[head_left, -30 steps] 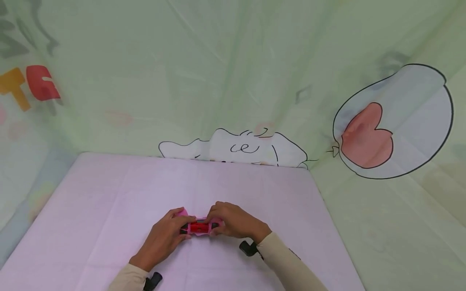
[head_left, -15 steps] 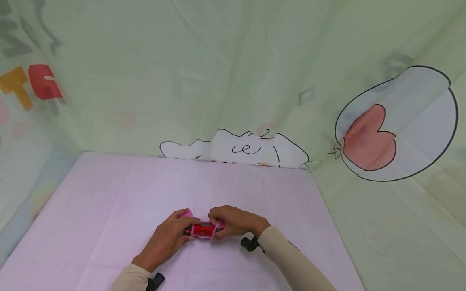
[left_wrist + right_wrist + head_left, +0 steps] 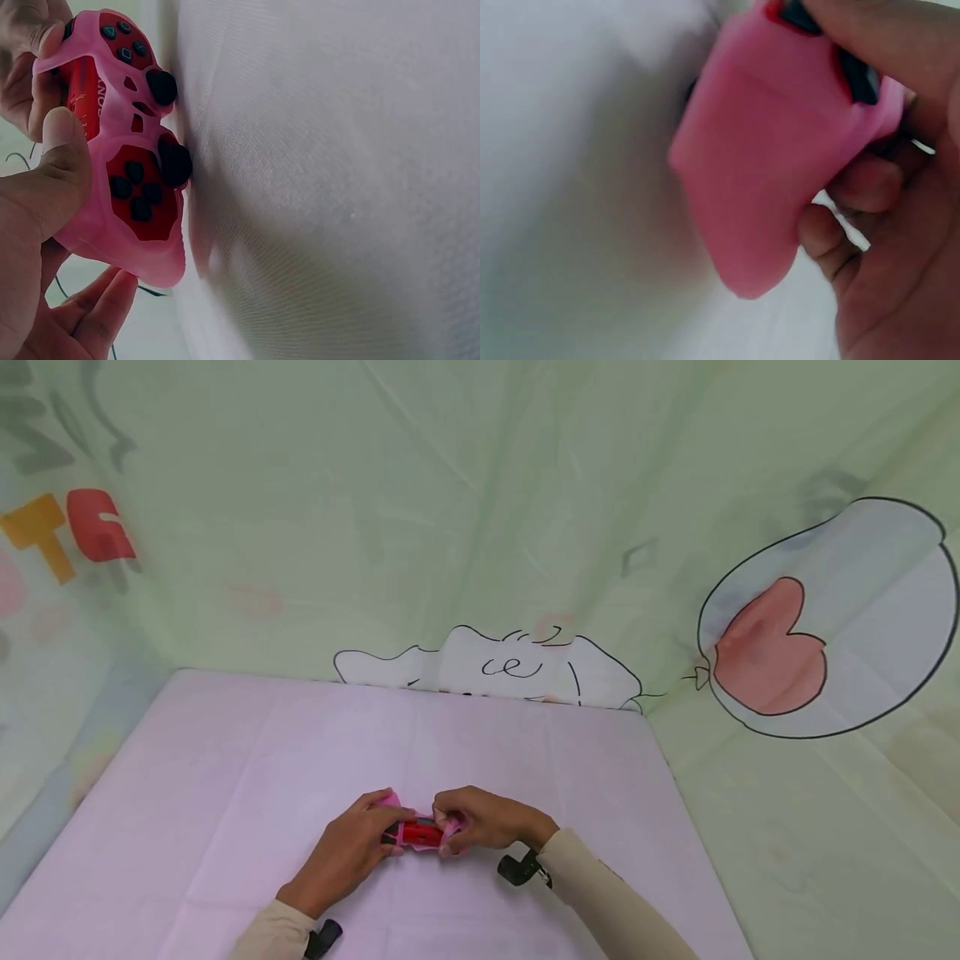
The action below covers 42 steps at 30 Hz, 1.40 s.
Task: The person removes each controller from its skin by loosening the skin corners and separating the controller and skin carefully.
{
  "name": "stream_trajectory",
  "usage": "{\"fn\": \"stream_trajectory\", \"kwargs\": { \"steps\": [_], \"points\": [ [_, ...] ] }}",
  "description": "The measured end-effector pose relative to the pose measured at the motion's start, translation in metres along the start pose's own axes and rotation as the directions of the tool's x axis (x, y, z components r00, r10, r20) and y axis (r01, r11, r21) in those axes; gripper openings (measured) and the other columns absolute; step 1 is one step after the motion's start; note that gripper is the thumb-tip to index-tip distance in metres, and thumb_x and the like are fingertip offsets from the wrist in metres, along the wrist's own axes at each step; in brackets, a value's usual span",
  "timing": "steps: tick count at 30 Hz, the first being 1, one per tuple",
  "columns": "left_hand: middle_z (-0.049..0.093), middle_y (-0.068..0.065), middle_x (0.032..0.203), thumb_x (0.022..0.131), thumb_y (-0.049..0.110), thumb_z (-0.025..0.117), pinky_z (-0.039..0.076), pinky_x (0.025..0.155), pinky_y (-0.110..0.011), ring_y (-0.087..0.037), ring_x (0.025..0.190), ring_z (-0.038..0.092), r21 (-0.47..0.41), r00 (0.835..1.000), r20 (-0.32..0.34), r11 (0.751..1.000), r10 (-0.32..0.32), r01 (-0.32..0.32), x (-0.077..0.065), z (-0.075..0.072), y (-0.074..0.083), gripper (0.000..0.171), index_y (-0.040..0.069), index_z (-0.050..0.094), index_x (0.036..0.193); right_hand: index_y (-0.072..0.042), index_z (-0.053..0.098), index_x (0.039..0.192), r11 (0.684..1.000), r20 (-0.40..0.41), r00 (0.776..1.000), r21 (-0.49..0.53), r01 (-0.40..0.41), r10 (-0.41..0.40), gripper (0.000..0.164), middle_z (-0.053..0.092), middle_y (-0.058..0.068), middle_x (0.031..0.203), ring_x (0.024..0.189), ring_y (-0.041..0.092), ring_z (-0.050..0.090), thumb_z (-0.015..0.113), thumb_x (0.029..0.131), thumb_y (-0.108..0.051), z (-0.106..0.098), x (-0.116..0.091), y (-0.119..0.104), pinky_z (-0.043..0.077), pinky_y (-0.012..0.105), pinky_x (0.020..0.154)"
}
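Observation:
A red game controller [image 3: 422, 834] in a pink silicone cover [image 3: 142, 259] is held at the near middle of the table, its shoulder edge towards me. My left hand [image 3: 345, 856] grips one end, thumb on the near edge by the opening and fingers behind the pink grip. At the other end my right hand [image 3: 491, 818] pinches the cover's edge beside the black shoulder buttons [image 3: 859, 75]. In the left wrist view the black thumbsticks [image 3: 175, 163] point down close to the table cloth, and the direction pad [image 3: 135, 191] shows through a cut-out.
A pale pink cloth [image 3: 300, 735] covers the table. Behind it hangs a light green curtain [image 3: 420, 527] with a drawn balloon and heart on the right. A black wrist camera [image 3: 517, 868] sits below the right wrist, and another black camera [image 3: 324, 939] by the left.
My right hand's fingers have curled in and now pinch the cover's edge at the right end of the controller, which has tilted slightly. My left hand keeps its grip.

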<state>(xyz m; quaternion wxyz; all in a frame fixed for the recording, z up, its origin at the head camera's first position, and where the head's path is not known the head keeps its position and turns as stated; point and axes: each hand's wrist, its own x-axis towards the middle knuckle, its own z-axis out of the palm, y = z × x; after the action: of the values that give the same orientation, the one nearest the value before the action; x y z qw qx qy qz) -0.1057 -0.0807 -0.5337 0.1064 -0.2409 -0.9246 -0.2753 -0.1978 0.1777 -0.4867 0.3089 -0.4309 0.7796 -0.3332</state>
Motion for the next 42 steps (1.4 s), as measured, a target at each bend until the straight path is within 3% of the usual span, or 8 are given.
{"fn": "stream_trajectory", "kwargs": {
  "steps": [4,10,19,24,28,32,39,42],
  "points": [
    [0.076,0.006,0.125,0.076,0.027,0.093,0.058,0.103,-0.043,-0.033,0.138,0.061,0.000,1.000,-0.005,1.000,0.000,0.000,0.000,0.000,-0.001,0.057,0.021,0.074,0.130,-0.018,0.059,0.089,1.000,-0.064,0.998,-0.013,0.006,-0.007,0.028,0.052,-0.007,0.085,0.083,0.000,0.051,0.086,0.090,-0.016,0.003,-0.003,0.000,0.042,0.016,0.071],
    [0.076,0.005,0.126,0.079,0.028,0.092,0.057,0.105,-0.045,-0.033,0.138,0.061,-0.006,0.999,0.014,1.000,-0.030,0.030,-0.001,0.000,-0.001,0.055,0.022,0.073,0.131,-0.024,0.068,0.088,0.999,-0.085,0.996,-0.041,0.028,-0.032,0.019,0.057,-0.004,0.088,0.085,0.001,0.051,0.087,0.088,-0.018,0.004,-0.007,0.001,0.044,0.016,0.075],
    [0.076,0.005,0.124,0.081,0.026,0.091,0.055,0.109,-0.045,-0.030,0.138,0.062,-0.042,0.998,0.034,0.998,-0.051,0.052,0.001,0.002,0.001,0.049,0.023,0.075,0.126,-0.024,0.081,0.085,0.997,-0.042,0.999,0.072,0.025,-0.022,0.009,0.062,-0.003,0.089,0.088,0.002,0.054,0.088,0.086,-0.018,0.006,-0.015,0.008,0.045,0.018,0.080],
    [0.076,0.006,0.123,0.082,0.024,0.091,0.054,0.110,-0.045,-0.028,0.138,0.062,-0.053,0.998,0.046,0.997,-0.049,0.051,0.001,0.002,0.001,0.047,0.024,0.074,0.125,-0.021,0.082,0.083,0.995,-0.029,0.998,0.084,0.055,-0.053,0.008,0.061,0.001,0.088,0.085,0.004,0.051,0.089,0.084,-0.018,0.005,-0.018,0.010,0.045,0.019,0.079],
    [0.075,0.005,0.122,0.082,0.024,0.091,0.055,0.109,-0.045,-0.029,0.137,0.062,-0.057,0.999,0.031,0.998,-0.035,0.037,0.001,0.003,0.001,0.046,0.023,0.074,0.124,-0.020,0.081,0.081,0.995,-0.036,0.997,0.071,0.069,-0.066,0.009,0.060,-0.001,0.091,0.090,0.004,0.054,0.089,0.084,-0.017,0.004,-0.023,0.014,0.048,0.022,0.087],
    [0.076,0.004,0.120,0.081,0.024,0.091,0.055,0.108,-0.045,-0.029,0.137,0.063,-0.059,0.999,0.019,0.998,-0.035,0.036,-0.001,0.003,0.002,0.046,0.022,0.074,0.124,-0.019,0.079,0.078,0.996,-0.065,0.997,0.077,0.041,-0.036,0.013,0.060,-0.003,0.090,0.097,0.003,0.059,0.090,0.083,-0.015,0.004,-0.031,0.020,0.049,0.026,0.096],
    [0.077,0.004,0.120,0.081,0.026,0.092,0.055,0.109,-0.044,-0.026,0.137,0.063,-0.046,0.996,0.020,0.995,-0.087,0.088,-0.003,0.003,0.004,0.048,0.022,0.074,0.125,-0.020,0.081,0.087,0.995,-0.176,0.984,0.098,0.036,-0.019,0.007,0.064,-0.001,0.091,0.088,0.005,0.056,0.088,0.088,-0.020,0.014,-0.039,0.034,0.052,0.027,0.081],
    [0.077,0.005,0.121,0.081,0.027,0.091,0.054,0.110,-0.043,-0.025,0.137,0.062,-0.045,0.995,0.021,0.994,-0.100,0.101,-0.003,0.005,0.005,0.050,0.022,0.073,0.127,-0.018,0.079,0.092,0.983,-0.253,0.968,0.176,0.050,-0.004,0.009,0.065,0.003,0.092,0.087,0.009,0.056,0.087,0.088,-0.017,0.022,-0.042,0.040,0.052,0.029,0.080]
  ]
}}
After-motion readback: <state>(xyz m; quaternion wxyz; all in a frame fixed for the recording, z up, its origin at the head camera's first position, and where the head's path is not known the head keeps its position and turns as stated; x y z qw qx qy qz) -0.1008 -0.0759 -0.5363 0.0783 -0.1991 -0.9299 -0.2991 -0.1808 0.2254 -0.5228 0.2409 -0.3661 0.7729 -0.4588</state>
